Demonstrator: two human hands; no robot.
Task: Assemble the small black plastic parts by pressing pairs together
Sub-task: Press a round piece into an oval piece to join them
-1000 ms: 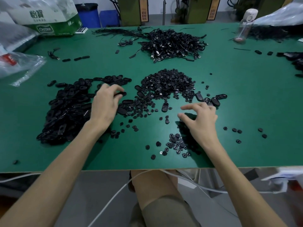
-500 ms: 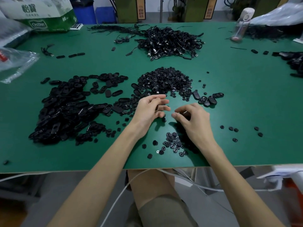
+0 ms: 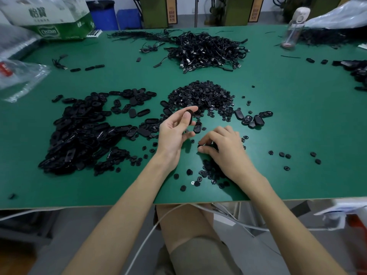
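My left hand (image 3: 174, 133) is raised palm-up above the green table (image 3: 297, 116) and pinches a black oval shell (image 3: 191, 116) between thumb and forefinger. My right hand (image 3: 224, 147) rests knuckles-up on the table, its fingertips curled onto a small round black part (image 3: 201, 145). A big heap of oval shells (image 3: 83, 132) lies to the left. A mound of small round parts (image 3: 200, 96) lies just beyond my hands. More round parts (image 3: 210, 173) are scattered under my right wrist.
A few joined pieces (image 3: 252, 118) lie right of the mound. A tangle of black cables (image 3: 206, 50) sits at the back, a clear bottle (image 3: 294, 26) far right, plastic bags (image 3: 17, 76) and a carton (image 3: 57, 18) far left. The table's near edge runs just below my wrists.
My left hand left the shell heap, came to the middle, and now holds a shell up, palm turned upward. My right hand shifted slightly and curled its fingers down onto a round part.
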